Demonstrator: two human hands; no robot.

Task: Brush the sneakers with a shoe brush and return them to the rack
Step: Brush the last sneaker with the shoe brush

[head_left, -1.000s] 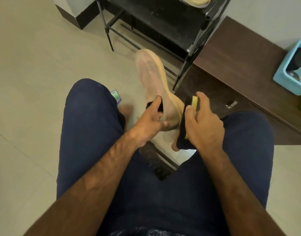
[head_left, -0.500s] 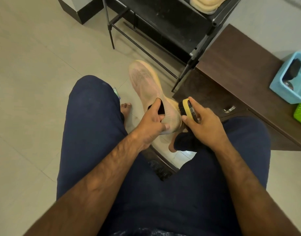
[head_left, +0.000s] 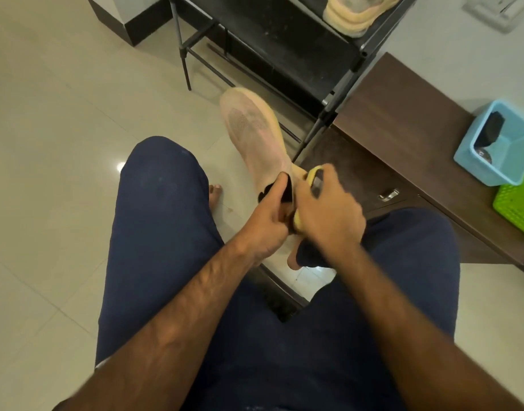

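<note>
Left hand (head_left: 265,229) gripped the sneaker (head_left: 254,134) at its collar, thumb inside. Right hand (head_left: 328,215) curled round the yellow brush (head_left: 312,175), held against the heel.

A low dark-brown cabinet (head_left: 403,114) is set against a pale wall (head_left: 450,46), where a white socket plate (head_left: 499,7) is fitted above the cabinet. A blue basket (head_left: 475,166) and a green basket (head_left: 515,209) are kept on the cabinet's top. Left of the cabinet, glossy cream floor tiles (head_left: 62,143) are laid, edged by dark skirting (head_left: 136,28).
</note>
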